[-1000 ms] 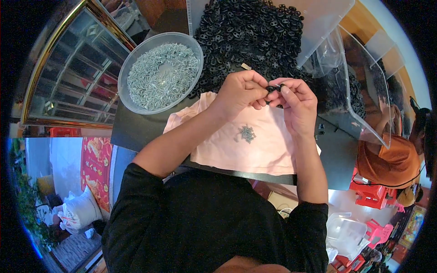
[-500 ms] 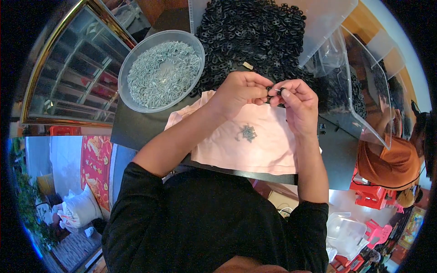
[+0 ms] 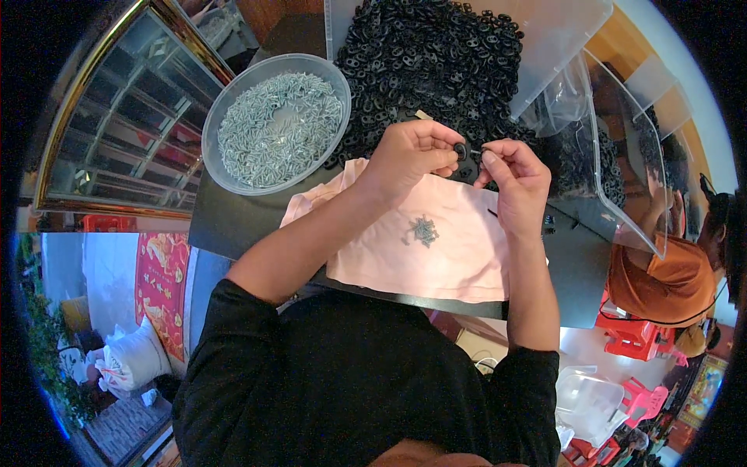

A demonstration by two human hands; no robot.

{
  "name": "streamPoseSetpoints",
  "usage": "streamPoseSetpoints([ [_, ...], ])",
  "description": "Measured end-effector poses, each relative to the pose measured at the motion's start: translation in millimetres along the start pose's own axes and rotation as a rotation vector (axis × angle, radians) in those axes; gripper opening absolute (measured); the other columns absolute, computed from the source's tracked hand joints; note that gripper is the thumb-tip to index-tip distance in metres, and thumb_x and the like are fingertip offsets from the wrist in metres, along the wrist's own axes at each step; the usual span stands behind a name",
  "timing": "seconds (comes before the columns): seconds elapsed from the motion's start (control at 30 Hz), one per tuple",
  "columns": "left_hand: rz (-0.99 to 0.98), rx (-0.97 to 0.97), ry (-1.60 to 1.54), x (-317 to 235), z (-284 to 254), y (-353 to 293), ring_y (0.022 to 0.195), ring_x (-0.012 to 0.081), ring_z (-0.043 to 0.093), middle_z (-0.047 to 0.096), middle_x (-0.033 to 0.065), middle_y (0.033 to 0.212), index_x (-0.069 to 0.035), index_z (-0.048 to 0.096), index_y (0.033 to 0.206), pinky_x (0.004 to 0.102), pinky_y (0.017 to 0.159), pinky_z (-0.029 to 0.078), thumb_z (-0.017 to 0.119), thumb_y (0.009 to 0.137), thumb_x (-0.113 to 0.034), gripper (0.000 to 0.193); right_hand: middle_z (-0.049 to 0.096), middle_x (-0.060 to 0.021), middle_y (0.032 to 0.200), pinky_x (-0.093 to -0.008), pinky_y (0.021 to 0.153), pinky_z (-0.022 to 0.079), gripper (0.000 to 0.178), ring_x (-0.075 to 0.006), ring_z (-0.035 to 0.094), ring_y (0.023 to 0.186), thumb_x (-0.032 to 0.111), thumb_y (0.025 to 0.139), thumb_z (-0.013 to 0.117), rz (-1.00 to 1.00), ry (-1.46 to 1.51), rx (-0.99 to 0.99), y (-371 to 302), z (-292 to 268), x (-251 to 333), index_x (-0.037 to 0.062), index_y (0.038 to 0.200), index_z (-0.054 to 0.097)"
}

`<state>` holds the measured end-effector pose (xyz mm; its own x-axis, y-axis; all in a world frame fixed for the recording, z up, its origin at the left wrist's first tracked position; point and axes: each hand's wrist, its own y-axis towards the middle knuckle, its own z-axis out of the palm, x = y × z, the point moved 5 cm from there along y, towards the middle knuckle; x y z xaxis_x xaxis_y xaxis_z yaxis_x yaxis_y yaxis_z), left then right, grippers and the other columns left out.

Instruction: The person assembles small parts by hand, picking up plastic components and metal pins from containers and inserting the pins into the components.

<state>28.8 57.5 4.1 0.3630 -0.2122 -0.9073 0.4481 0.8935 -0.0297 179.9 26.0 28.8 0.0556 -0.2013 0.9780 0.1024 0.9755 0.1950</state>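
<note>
My left hand (image 3: 420,157) pinches a small black plastic piece (image 3: 460,151) between thumb and fingertips. Facing it, my right hand (image 3: 515,180) is closed on a small dark piece with a thin metal glint (image 3: 475,152), too small to make out fully. Both hands hover over the far edge of a pale pink cloth (image 3: 459,261). On that cloth lies a little heap of grey metal screws (image 3: 422,230). Beyond my hands spreads a large pile of black plastic pieces (image 3: 428,62) with holes in them.
At the left, a clear round tub (image 3: 210,148) holds many screws. A clear plastic bin wall (image 3: 607,175) and a bag (image 3: 564,93) flank the pile on the right. Another person in an orange top (image 3: 661,284) sits at the right. A glass-fronted cabinet (image 3: 117,117) stands left.
My hands have drawn slightly apart, the right one shifting a little to the right. A gap now shows between the pieces at their fingertips.
</note>
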Motion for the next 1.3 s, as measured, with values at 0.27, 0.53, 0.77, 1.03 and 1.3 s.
streamPoseSetpoints([
  [0.27, 0.050, 0.001, 0.022, -4, 2, 0, 0.067, 0.0085, 0.057, 0.061, 0.0064, 0.077, 0.003, 0.059, 0.093, 0.0197, 0.062, 0.047, 0.060, 0.075, 0.002, 0.018, 0.058, -0.0030, 0.073, -0.0185, 0.050, 0.045, 0.007, -0.0068, 0.053, 0.054, -0.003, 0.077, 0.059, -0.022, -0.031, 0.009, 0, 2, 2, -0.0019, 0.084, 0.059],
  [0.53, 0.048, 0.007, 0.017, 0, 0, 2, 0.065, 0.0080, 0.056, 0.061, 0.0059, 0.076, 0.004, 0.059, 0.093, 0.0194, 0.061, 0.047, 0.060, 0.075, 0.001, 0.018, 0.057, -0.0026, 0.072, -0.0183, 0.050, 0.044, 0.007, -0.0067, 0.053, 0.055, -0.002, 0.077, 0.060, -0.011, -0.027, 0.015, -1, 2, 0, -0.0019, 0.084, 0.060],
  [0.77, 0.066, 0.006, 0.068, -3, 3, -1, 0.064, 0.0076, 0.056, 0.061, 0.0054, 0.075, 0.004, 0.060, 0.093, 0.0193, 0.060, 0.046, 0.060, 0.075, 0.001, 0.019, 0.056, -0.0048, 0.078, -0.0202, 0.053, 0.046, 0.007, -0.0090, 0.053, 0.058, -0.006, 0.078, 0.057, -0.008, -0.064, 0.075, -2, 8, 0, -0.0043, 0.085, 0.058],
  [1.03, 0.070, -0.014, 0.087, -2, 6, -2, 0.063, 0.0069, 0.055, 0.061, 0.0051, 0.074, 0.004, 0.060, 0.095, 0.0188, 0.059, 0.046, 0.059, 0.076, 0.001, 0.019, 0.058, -0.0049, 0.072, -0.0210, 0.051, 0.046, 0.005, -0.0094, 0.054, 0.056, -0.004, 0.080, 0.057, 0.057, -0.011, 0.032, -4, 10, -9, -0.0031, 0.085, 0.058],
  [1.3, 0.147, -0.030, 0.130, 1, 7, -2, 0.063, 0.0057, 0.053, 0.059, 0.0023, 0.076, 0.004, 0.059, 0.100, 0.0186, 0.057, 0.044, 0.057, 0.077, 0.001, 0.023, 0.060, -0.0060, 0.068, -0.0210, 0.050, 0.048, 0.007, -0.0100, 0.057, 0.055, -0.003, 0.079, 0.059, 0.078, 0.030, -0.046, -6, 14, -10, -0.0028, 0.085, 0.058],
])
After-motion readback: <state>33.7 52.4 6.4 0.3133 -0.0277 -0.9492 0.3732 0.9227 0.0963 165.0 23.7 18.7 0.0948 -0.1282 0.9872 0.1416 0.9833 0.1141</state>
